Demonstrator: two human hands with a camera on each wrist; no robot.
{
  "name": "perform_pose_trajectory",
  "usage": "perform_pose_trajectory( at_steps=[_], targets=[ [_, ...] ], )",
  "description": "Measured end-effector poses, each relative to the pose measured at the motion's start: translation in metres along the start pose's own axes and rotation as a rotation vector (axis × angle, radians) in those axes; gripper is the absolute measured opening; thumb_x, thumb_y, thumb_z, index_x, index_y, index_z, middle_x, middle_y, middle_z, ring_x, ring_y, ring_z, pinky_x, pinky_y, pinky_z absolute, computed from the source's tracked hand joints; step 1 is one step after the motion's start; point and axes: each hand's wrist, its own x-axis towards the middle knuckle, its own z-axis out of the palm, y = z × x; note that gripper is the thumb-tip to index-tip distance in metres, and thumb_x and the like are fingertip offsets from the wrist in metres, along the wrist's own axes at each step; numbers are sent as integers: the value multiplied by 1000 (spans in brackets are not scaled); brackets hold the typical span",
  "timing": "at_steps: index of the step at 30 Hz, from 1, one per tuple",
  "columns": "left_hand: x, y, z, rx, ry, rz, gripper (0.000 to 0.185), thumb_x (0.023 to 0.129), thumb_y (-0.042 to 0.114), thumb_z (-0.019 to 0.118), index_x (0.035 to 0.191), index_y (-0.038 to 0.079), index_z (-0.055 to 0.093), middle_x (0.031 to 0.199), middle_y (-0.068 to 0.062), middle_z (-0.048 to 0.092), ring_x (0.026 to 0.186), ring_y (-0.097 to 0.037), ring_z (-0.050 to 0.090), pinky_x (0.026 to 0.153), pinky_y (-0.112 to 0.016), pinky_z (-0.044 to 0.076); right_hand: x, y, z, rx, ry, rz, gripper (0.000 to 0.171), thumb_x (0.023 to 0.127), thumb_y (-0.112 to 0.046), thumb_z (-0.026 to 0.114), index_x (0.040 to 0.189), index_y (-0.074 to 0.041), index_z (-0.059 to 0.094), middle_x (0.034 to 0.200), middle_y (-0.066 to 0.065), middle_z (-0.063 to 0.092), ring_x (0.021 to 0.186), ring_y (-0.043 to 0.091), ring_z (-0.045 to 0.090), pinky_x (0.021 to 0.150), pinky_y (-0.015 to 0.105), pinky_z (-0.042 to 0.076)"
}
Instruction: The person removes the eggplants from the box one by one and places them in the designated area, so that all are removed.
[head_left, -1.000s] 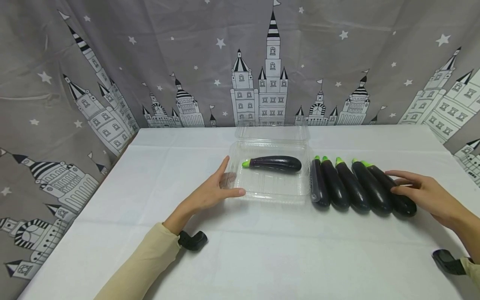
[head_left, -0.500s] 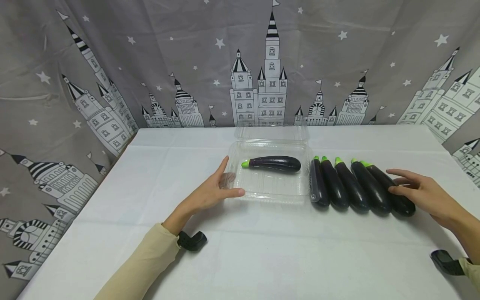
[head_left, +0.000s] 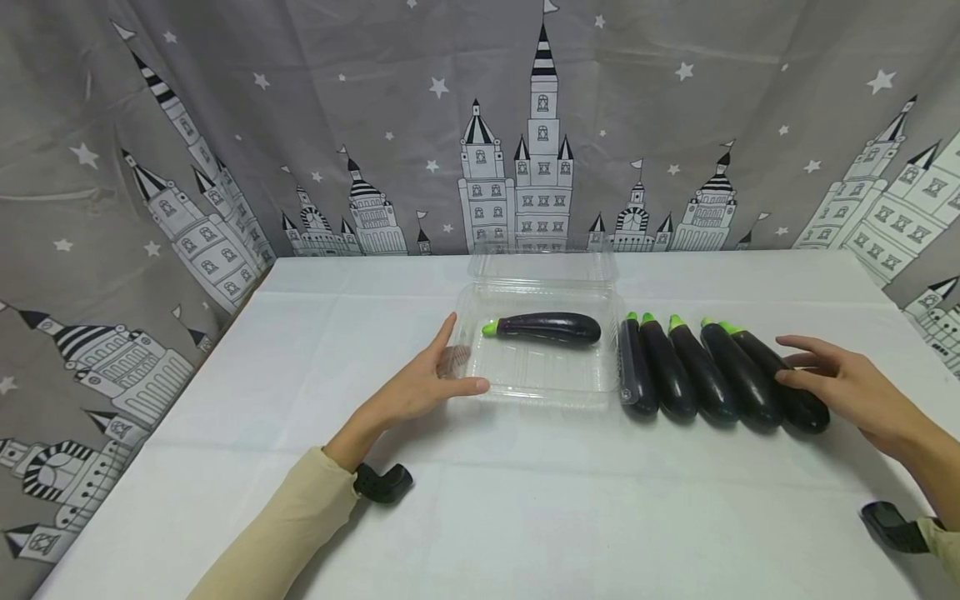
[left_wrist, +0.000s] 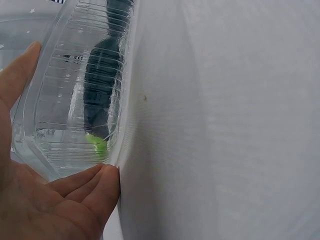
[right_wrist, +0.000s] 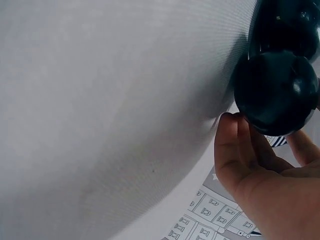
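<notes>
A clear plastic clamshell container (head_left: pixel 540 371) stands with its lid (head_left: pixel 547 267) folded back. One eggplant (head_left: pixel 551 327) lies crosswise inside, its green stem end to the left. At the container's left front corner is my left hand (head_left: pixel 412 387), thumb and nearly straight fingers spread against it; the left wrist view shows the fingertips touching the clear wall (left_wrist: pixel 60 95). To the right, my right hand (head_left: pixel 847 383) grips the outermost eggplant (head_left: pixel 806 408) of a row, thumb on top. In the right wrist view, curled fingers press against that eggplant's rounded end (right_wrist: pixel 275 92).
Several more eggplants (head_left: pixel 701 375) lie side by side between the container and my right hand, green ends away from me. The leftmost one touches or nearly touches the container. A white cloth covers the table (head_left: pixel 525 517); a grey castle-print curtain (head_left: pixel 337 100) hangs behind.
</notes>
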Motion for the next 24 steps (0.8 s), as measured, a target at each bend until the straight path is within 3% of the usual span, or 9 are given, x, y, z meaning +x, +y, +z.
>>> perform_pose_trajectory(
  at_steps=[3,5,9,13,16,20,22,24],
  targets=[
    [-1,0,0,0,1,1,119,80,54,77,159,24,-7,162,-16,13,148,-30,12,115,-56,13,1,3,-2,1,8,-7,66,103,-24,52,152,9,21,138,45,31,122,58,35,93,73,30],
    [-1,0,0,-1,1,2,119,80,54,77,159,24,-7,162,-16,13,148,-31,13,115,-56,13,6,15,-2,-20,33,-12,69,103,-32,54,153,5,23,138,41,36,118,43,48,93,70,34],
    [-1,-1,0,-4,0,2,119,80,54,77,159,25,-7,162,-16,12,148,-31,12,115,-56,13,20,46,-4,-54,88,-20,76,98,-46,58,154,-4,28,140,30,42,108,17,50,92,58,41],
    [-1,-2,-1,-9,0,2,119,80,53,77,159,24,-7,162,-16,12,148,-31,10,115,-57,12,24,53,-5,-58,98,-38,73,98,-45,58,155,-8,31,142,29,40,115,28,49,92,49,45],
    [-2,-2,-1,-10,0,-2,119,80,54,77,159,25,-7,162,-17,12,148,-31,11,115,-58,12,23,50,-4,-47,110,-50,71,99,-44,57,155,-11,31,143,30,38,121,41,43,94,58,41],
    [-1,-1,-1,-4,1,-1,119,80,54,77,159,26,-7,163,-16,11,148,-30,10,115,-57,12,17,35,-2,-53,137,-54,69,99,-44,56,156,-13,31,144,29,37,124,43,37,94,69,34],
    [-1,-1,-1,0,1,0,119,80,54,77,159,26,-8,162,-16,12,148,-30,10,115,-56,12,14,28,-2,-97,161,-59,66,99,-43,57,155,-16,34,145,24,38,125,38,37,93,57,42],
    [-1,-1,-1,-1,0,1,119,80,54,77,159,26,-8,163,-16,11,148,-30,10,115,-56,12,10,17,-2,-77,149,-75,65,100,-38,58,154,-10,34,148,25,36,130,42,33,94,59,41]
  ],
)
